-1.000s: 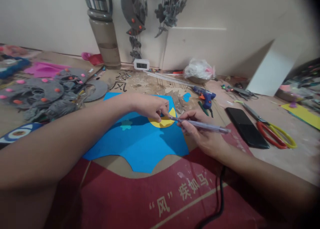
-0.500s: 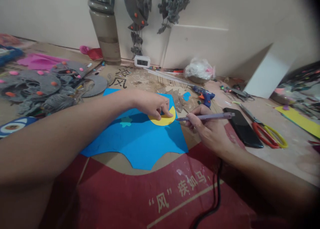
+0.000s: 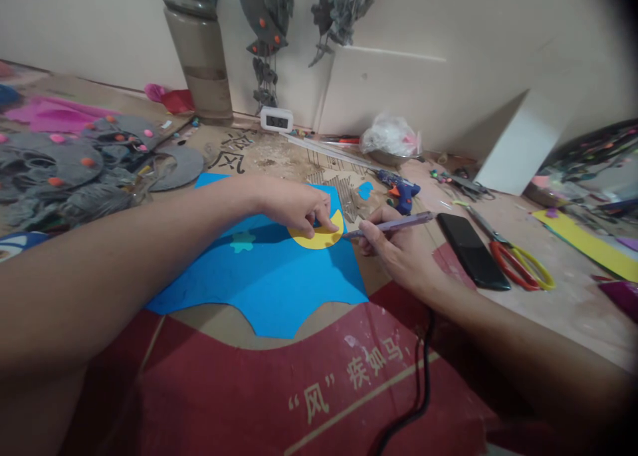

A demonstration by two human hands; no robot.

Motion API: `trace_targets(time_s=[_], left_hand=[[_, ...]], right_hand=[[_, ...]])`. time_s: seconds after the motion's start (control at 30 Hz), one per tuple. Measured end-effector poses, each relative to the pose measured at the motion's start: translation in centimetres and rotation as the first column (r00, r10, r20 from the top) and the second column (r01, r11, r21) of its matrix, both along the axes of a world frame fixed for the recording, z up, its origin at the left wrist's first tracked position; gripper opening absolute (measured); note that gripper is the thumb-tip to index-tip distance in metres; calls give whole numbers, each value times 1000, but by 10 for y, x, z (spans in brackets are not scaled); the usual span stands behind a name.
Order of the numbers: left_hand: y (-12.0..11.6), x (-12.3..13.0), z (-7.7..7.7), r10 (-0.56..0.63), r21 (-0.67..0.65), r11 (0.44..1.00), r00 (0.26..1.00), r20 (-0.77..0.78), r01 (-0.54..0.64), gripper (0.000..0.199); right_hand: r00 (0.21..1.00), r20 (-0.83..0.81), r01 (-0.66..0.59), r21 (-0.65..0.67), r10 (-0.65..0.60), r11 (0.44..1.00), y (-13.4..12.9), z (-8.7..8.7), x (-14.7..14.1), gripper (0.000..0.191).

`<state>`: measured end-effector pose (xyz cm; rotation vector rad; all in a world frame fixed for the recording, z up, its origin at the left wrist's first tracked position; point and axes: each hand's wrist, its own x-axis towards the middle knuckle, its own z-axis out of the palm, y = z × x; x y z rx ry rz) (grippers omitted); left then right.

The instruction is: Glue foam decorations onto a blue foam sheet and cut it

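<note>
A blue foam or paper sheet (image 3: 294,280) with scalloped lower edges lies flat on cardboard. On its right part rests a yellow rounded piece (image 3: 312,242), partly covered by my left hand (image 3: 302,209). That hand presses down on the piece, index finger and thumb apart and other fingers curled. My right hand (image 3: 391,243) grips a purple pen (image 3: 403,222), its tip at the yellow piece's right edge. A small teal flower-like shape (image 3: 242,242) is on the blue sheet, left of the yellow piece.
Right of my right hand lie a black phone (image 3: 471,250) and scissors (image 3: 518,260). Behind are a blue glue gun (image 3: 403,191), a plastic bag (image 3: 390,137), a small digital clock (image 3: 276,119) and a tall bottle (image 3: 202,64). Grey felt pieces (image 3: 44,163) crowd the left.
The pen tip has come closer to the yellow piece's right edge, and the pen is tilted more. The whole view has shifted slightly; the left hand keeps its place on the piece.
</note>
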<state>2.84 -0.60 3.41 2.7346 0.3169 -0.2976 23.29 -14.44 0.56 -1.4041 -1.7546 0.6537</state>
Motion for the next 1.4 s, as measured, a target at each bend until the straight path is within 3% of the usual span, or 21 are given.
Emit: trace_targets(time_s=[0.37, 0.6, 0.8, 0.9, 1.4], left_hand=[[-2, -3, 2, -40, 2, 999, 999, 15, 40, 47], [-3, -1, 1, 8, -13, 1000, 1000, -10, -8, 48], [-8, -1, 5, 33, -8, 999, 999, -25, -34, 49], [-10, -2, 7, 29, -23, 999, 999, -33, -30, 48], [-4, -5, 4, 53, -38, 998, 994, -95, -57, 55]], right_hand=[[997, -31, 78, 28, -77, 997, -1, -7, 2, 34], [965, -228, 138, 32, -127, 990, -5, -12, -2, 36], [888, -413, 235, 26, -204, 972, -3, -15, 2, 32], [889, -418, 233, 70, -184, 970, 1, -19, 7, 27], [875, -443, 206, -29, -197, 978, 8, -22, 10, 33]])
